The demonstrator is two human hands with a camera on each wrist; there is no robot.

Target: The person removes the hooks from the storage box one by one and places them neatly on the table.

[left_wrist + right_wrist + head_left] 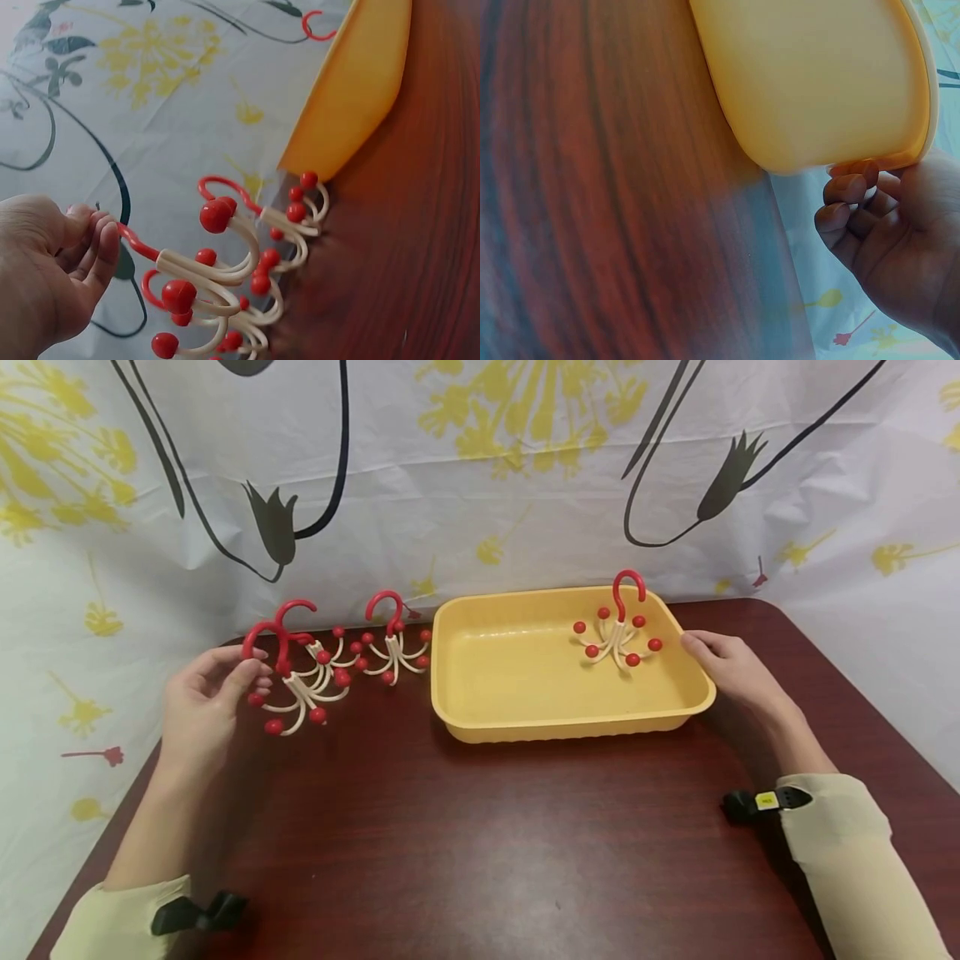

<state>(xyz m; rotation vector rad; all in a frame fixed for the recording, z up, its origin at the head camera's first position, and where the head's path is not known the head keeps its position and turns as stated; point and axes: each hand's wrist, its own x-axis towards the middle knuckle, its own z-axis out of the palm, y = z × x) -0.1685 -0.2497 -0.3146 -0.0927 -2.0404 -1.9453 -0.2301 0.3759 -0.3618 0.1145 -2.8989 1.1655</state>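
Observation:
My left hand [201, 700] pinches the red hook of a multi-arm hanger [296, 687], whose cream prongs end in red balls. In the left wrist view the held hanger [199, 271] tilts away from the fingertips. Just behind it is a second such hanger [317, 652], partly hidden. A third hanger [392, 647] stands between these and the yellow tray [510, 724]. Inside the tray, on its right side, a similar hanger [618, 635] stands upright with its hook up. My right hand [738, 675] grips the tray's right end, thumb at the rim and fingers curled beneath it.
The dark red wooden table [480, 835] extends in front of the tray. A white patterned cloth [390, 468] hangs close behind the tray and hangers and along the sides. Black straps [198, 914] are on both sleeves.

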